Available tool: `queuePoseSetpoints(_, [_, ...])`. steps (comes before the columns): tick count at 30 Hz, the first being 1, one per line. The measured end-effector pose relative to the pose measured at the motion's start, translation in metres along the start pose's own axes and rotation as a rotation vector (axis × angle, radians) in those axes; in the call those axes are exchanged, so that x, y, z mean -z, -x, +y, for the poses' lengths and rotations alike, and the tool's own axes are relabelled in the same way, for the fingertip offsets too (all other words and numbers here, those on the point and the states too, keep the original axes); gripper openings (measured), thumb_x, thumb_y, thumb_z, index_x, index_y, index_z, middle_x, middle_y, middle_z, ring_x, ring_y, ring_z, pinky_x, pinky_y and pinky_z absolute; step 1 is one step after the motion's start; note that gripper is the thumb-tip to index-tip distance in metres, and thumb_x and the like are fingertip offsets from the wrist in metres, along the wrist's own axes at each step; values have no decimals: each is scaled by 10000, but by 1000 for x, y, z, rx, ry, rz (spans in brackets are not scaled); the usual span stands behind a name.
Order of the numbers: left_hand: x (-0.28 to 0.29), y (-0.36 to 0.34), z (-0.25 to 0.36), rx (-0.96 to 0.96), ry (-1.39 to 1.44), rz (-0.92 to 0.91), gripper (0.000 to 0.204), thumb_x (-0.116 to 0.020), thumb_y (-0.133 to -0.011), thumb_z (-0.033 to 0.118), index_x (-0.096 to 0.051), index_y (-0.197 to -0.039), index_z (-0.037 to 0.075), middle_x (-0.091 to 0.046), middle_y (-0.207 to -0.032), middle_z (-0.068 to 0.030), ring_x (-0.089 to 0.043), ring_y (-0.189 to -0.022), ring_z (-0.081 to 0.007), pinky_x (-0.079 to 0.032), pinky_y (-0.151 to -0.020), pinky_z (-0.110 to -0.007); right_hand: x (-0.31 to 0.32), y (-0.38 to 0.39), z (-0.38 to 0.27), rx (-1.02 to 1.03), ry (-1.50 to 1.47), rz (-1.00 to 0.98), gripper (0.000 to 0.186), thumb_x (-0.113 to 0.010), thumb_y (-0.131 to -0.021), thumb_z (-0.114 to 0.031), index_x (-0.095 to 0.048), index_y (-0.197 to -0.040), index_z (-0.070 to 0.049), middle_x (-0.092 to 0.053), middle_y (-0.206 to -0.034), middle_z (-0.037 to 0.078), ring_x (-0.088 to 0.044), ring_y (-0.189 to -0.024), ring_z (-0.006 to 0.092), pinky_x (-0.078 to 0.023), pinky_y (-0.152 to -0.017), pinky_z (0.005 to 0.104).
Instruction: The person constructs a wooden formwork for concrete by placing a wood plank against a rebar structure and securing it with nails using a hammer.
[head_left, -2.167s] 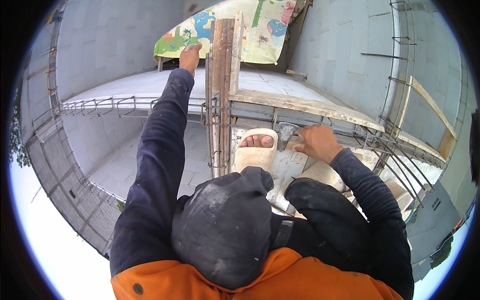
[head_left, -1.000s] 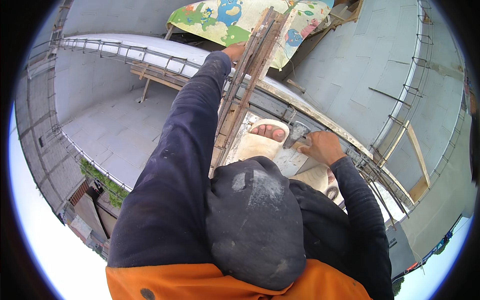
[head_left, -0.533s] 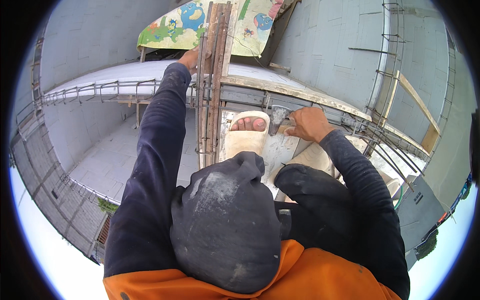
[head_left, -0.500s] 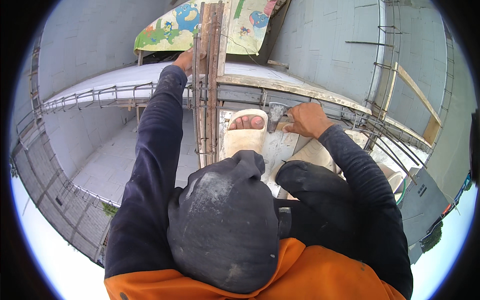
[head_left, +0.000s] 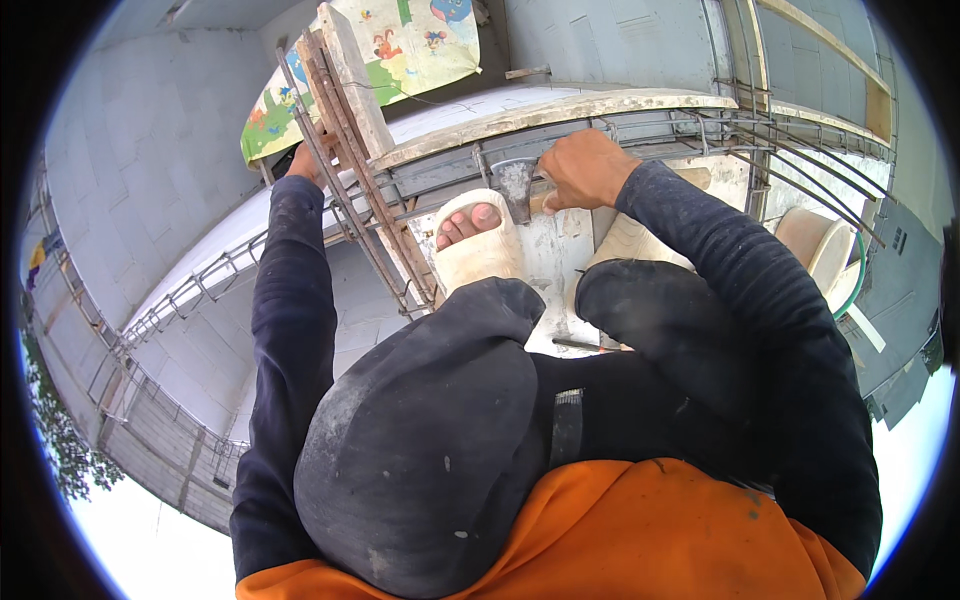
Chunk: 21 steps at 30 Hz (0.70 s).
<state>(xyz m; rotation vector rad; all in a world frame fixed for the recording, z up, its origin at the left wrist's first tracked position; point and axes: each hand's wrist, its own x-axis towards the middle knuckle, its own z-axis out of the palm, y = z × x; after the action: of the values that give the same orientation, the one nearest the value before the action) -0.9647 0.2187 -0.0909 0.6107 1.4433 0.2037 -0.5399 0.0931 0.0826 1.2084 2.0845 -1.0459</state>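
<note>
My right hand is closed around the wooden handle of a hatchet. The hatchet's grey, flared metal head lies left of my fingers, close to my left foot in a cream sandal. My left arm is stretched forward, and my left hand is curled beside a group of upright steel bars and a wooden board. The bars partly cover its fingers, so what they grip is hidden.
I squat on a narrow, whitish ledge with a drop on the left. A rebar cage runs along a formwork plank. Loose bar ends jut out at right, near a bucket. A printed cartoon sheet hangs ahead.
My view has turned, so the upright bars and board now appear tilted and farther left. My right hand still holds the hatchet; my left hand stays beside the bars.
</note>
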Motion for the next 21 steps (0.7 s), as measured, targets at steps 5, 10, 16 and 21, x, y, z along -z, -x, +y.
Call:
queuePoseSetpoints(5, [-6,3,9,30,-68,139,518,-490,-1048,142,-466,-1561,205,-628,-1317,-68,-619,-1166,-246,-511,-1020,-496,5,-3,-2,1,-13,-40,499,-854,-804,-458,-765,-1054,-35,-777,-975,152,-753,-959,360,-587,-835,473])
queuePoseSetpoints(10, [-1,7,4,-46,-48,54,410,-516,-1077,210,-519,-1486,172,-673,-1195,-52,-665,-1041,-222,-567,-958,-465,5,-3,0,29,-39,-21,496,-853,-803,-452,-767,-1041,-25,-777,-970,161,-752,-957,366,-587,-833,471])
queuePoseSetpoints(16, [4,-2,-2,-61,-133,138,496,-607,-1074,322,-489,-1529,161,-654,-1368,-119,-669,-1186,-302,-551,-1019,-513,1,-4,6,60,-60,36,502,-874,-783,-477,-767,-967,-22,-758,-864,196,-748,-872,401,-582,-798,485])
queuePoseSetpoints(21, [10,-4,-8,28,-205,43,622,-646,-1010,287,-431,-1582,172,-625,-1412,-118,-596,-1306,-301,-430,-1138,-560,3,-8,4,18,-13,-38,494,-855,-804,-481,-773,-974,-24,-768,-885,179,-754,-883,382,-586,-801,475])
